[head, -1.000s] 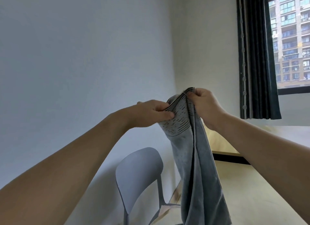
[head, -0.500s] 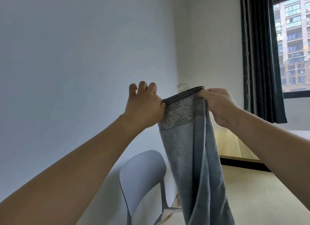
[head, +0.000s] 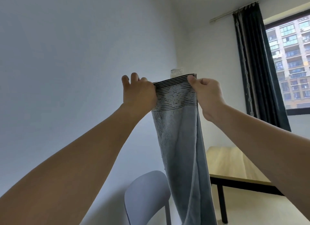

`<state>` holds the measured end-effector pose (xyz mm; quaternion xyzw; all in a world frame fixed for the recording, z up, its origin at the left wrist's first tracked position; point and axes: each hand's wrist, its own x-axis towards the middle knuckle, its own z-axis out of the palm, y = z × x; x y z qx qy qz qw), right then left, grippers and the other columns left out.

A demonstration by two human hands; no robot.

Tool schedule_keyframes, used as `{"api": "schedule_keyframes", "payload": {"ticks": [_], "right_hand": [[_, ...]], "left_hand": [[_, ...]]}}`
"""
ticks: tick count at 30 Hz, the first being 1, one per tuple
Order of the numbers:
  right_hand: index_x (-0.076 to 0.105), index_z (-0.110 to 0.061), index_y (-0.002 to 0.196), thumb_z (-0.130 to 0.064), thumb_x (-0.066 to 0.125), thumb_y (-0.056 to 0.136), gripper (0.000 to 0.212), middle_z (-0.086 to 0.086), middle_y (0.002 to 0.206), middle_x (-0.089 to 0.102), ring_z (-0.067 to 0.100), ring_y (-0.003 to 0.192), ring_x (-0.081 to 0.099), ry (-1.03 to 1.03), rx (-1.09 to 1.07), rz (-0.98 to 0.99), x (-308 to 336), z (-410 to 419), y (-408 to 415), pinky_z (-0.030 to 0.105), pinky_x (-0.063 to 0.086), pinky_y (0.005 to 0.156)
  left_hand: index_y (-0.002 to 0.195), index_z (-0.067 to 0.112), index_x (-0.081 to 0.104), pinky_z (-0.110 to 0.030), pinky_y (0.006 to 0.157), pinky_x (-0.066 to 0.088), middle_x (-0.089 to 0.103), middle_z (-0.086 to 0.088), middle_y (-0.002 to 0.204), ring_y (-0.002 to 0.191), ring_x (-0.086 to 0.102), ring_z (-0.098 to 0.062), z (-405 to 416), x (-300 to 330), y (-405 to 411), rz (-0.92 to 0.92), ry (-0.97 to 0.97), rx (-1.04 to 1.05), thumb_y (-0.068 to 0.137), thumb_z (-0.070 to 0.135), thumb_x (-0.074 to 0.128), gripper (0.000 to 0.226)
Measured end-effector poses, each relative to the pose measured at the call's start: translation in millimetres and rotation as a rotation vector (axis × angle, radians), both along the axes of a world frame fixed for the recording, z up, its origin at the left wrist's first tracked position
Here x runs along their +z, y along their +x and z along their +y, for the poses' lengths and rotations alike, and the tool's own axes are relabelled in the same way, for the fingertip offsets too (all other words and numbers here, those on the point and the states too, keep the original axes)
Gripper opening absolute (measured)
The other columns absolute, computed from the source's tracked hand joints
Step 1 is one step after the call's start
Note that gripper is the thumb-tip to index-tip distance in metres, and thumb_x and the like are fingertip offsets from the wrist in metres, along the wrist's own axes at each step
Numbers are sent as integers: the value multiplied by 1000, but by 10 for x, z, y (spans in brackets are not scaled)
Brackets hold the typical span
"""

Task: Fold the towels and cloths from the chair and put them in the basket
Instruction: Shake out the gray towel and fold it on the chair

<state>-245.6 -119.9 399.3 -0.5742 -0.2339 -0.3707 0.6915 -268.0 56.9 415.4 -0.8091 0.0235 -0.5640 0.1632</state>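
Grey-blue towel [head: 182, 140] hangs full length in the air, its striped top hem pinched at one corner by the left hand [head: 138, 94] and at the other by the right hand [head: 207, 94], apparently to square the edges for folding. Chair [head: 146, 196] stands below, table [head: 234, 167] beside; basket not visible. Nothing obstructs.

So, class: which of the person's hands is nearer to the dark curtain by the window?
Right. The right hand pinches the towel's corner on the curtain's side; the left hand holds the far corner.
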Motion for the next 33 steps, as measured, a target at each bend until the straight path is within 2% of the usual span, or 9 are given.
{"api": "schedule_keyframes", "payload": {"ticks": [4,6,8,13,17,21,25,30,33], "right_hand": [[65,-17,73,-18,63,90,17,4,84,67,20,80,63,86,-91,-89,328,20,-216,37,54,83],[69,-18,94,-12,62,89,11,0,93,69,21,93,67,125,-103,-114,502,-5,-319,38,55,90],[65,-14,116,-10,61,90,26,0,99,67,18,97,64,98,-100,-115,649,-47,-427,31,51,93],[66,-14,90,-3,61,87,13,5,90,66,18,82,61,-80,-238,-135,949,-134,-722,30,53,78],[59,-11,86,-2,55,85,10,9,84,60,25,79,58,-484,-645,-143,1115,-241,-865,30,47,68],[55,-2,75,0,51,78,6,14,72,63,29,59,60,-902,-982,35,1104,-217,-973,28,46,57],[59,-2,64,6,52,77,17,10,50,58,23,47,57,-980,-893,233,1088,-86,-870,27,47,48],[43,-3,71,5,51,91,23,13,71,52,22,31,56,-577,-440,421,1028,-29,-541,24,49,35],[42,-3,72,4,48,93,23,13,73,49,25,52,56,-364,-271,412,1034,-13,-307,34,56,57]], "left_hand": [[63,14,39,-40,79,29,34,4,64,81,33,-23,-62,368,-152,-111,-115,-73,87,11,42,25],[61,14,38,-35,72,34,39,3,62,73,43,-24,-80,550,-234,-76,-305,-276,87,17,43,27],[63,11,42,-29,60,38,44,0,61,63,46,-23,-95,723,-312,-28,-461,-501,83,14,46,20],[81,9,50,-26,54,35,51,-1,74,66,46,-16,-134,1010,-537,-46,-565,-795,80,7,48,3],[106,10,51,-30,69,45,56,-2,93,79,51,-15,-108,1168,-556,-68,-668,-1005,82,6,55,25],[74,3,61,-24,61,42,55,-3,69,69,50,-19,-61,1195,-398,62,-626,-950,79,2,56,8],[83,9,63,-29,64,46,62,-3,78,73,58,-22,-37,1057,-152,142,-592,-758,77,4,53,12],[89,5,51,-43,65,60,64,-20,80,61,67,-38,-78,970,104,262,-815,-892,81,-4,40,17],[90,10,46,-53,66,59,56,-15,90,59,66,-38,-133,958,260,284,-928,-1008,85,-4,39,16]]}}
